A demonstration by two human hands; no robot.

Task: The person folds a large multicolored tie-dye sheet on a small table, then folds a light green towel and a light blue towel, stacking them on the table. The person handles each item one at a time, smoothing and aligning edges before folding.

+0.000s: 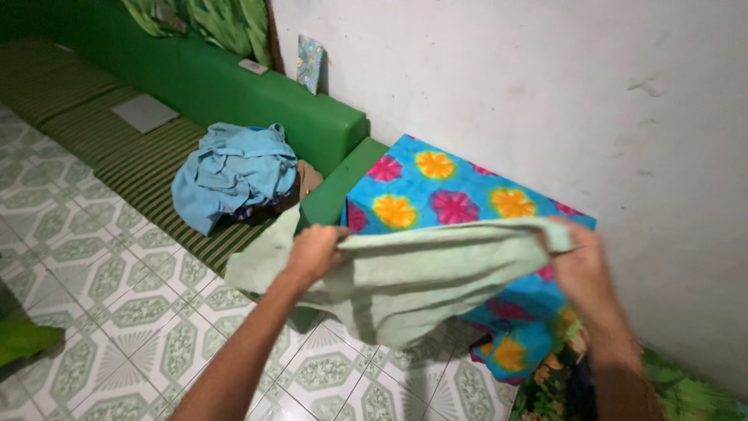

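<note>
A person's two bare hands hold up a pale green, soft cloth garment (405, 284) in front of a white plastered wall (545, 101). The left hand (315, 251) has its grip clamped on the cloth's upper edge at one end; the right hand (580, 265) has its grip closed on the same edge at the other end, so the fabric stretches between them and sags in loose folds below, clear of the patterned green-and-white tiled floor (140, 312). Just behind the cloth stands a box-like shape draped in a bright blue fabric cover printed with pink, yellow and orange flowers (444, 195), set against the wall. To its left runs a long green padded bench back (234, 86) with a green-striped cushion seat (101, 132); on the seat lies a crumpled heap of light blue clothing (234, 171), well apart from the hands, and farther along a flat pale grey rectangular pad (144, 113).
</note>
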